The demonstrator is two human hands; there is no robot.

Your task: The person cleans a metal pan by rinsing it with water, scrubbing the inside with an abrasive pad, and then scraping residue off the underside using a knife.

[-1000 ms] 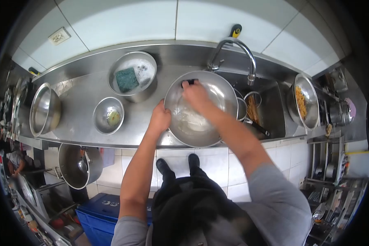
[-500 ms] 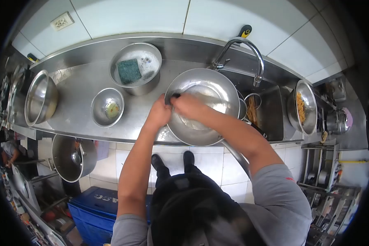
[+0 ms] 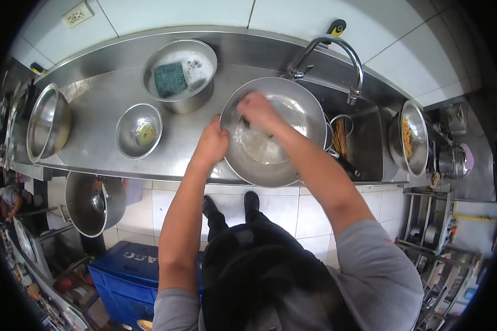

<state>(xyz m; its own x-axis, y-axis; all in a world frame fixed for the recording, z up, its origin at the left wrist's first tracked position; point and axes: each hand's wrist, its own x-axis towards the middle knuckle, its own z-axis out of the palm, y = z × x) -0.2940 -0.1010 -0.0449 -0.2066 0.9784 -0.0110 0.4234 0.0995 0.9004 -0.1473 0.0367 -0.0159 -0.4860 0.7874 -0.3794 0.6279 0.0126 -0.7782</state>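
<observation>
A wide metal pan (image 3: pixel 292 110) rests at the front of the steel counter, partly over the sink's left side. My left hand (image 3: pixel 212 142) grips its left rim. Inside the pan, my right hand (image 3: pixel 258 111) is closed on a small dark scrubber (image 3: pixel 244 120), blurred and mostly hidden by the fingers. Some cloudy liquid lies in the pan's bottom. Behind and to the left stands a pot (image 3: pixel 191 102) of suds with a green scouring pad (image 3: pixel 170 79) in it. A small bowl (image 3: pixel 125 130) holding a little yellowish liquid is left of my left hand.
The faucet (image 3: pixel 361 71) arches over the sink (image 3: pixel 368 149), where wooden sticks (image 3: pixel 339 138) and a dark handle lie. At right a bowl (image 3: pixel 418 128) holds orange-brown food. An empty bowl (image 3: pixel 51 124) stands far left; below are a large pot (image 3: pixel 116 201) and a blue box (image 3: pixel 128 284).
My right hand has moved from the pan's upper part to its left rim, then back slightly inward. My left hand stays at the rim. The pan has turned, its long handle no longer showing.
</observation>
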